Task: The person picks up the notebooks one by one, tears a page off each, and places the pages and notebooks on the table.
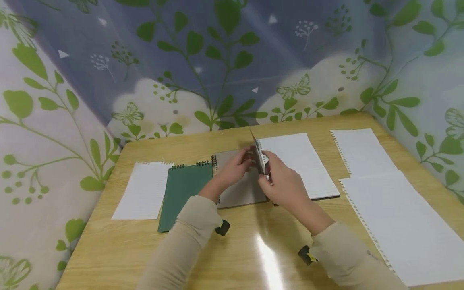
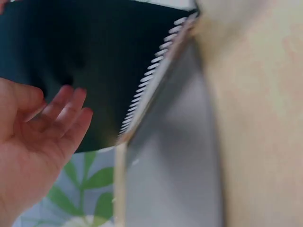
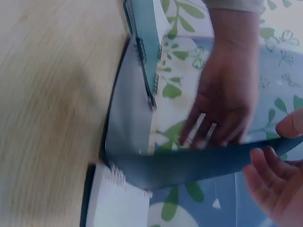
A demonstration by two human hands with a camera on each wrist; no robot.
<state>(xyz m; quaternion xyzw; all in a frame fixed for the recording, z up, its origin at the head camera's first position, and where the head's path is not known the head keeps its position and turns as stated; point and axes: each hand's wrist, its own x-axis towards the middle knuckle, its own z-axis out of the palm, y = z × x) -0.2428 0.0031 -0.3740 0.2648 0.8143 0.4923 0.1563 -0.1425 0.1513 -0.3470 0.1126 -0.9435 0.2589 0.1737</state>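
Between my two hands a dark notebook cover stands nearly on edge, rising from a spiral binding. On the table under my left hand lies a flat grey panel. My right hand pinches the cover's upper edge, thumb on one side and fingers on the other. Close to the cover's other face is my left hand, fingers loosely bent and holding nothing. A white, lined pad lies just right of the cover, partly behind my right hand.
A green spiral notebook lies left of the grey panel, beside a loose lined sheet. Two more torn-edge sheets, one farther back and one nearer, overlap at the right. Patterned walls border the wooden table.
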